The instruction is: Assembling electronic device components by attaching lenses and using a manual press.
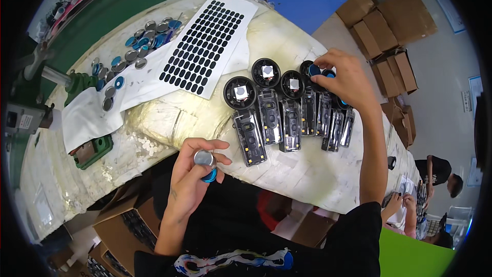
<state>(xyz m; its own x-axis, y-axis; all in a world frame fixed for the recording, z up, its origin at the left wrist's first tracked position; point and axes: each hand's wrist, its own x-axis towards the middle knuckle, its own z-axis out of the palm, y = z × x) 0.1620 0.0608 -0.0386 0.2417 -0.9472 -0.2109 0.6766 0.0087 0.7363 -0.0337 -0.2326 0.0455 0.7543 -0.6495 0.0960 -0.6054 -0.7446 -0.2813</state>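
Observation:
Several black devices, each with a round cup-like head and a long clear-covered body, lie side by side in front of me. Three heads at the left of the row show a white square inside. My right hand reaches over the heads farther right, thumb and fingers closed on a blue disc at one head. Blue also shows in the heads beneath and beside this hand, partly hidden. Close to the table's near edge, my left hand grips silver round caps, one with a blue side showing below.
Loose silver and blue caps pile up at the far left. Beside them lies a white sheet with rows of black oval stickers. A green metal fixture sits at the left. Cardboard boxes stand beyond; other people work at the right.

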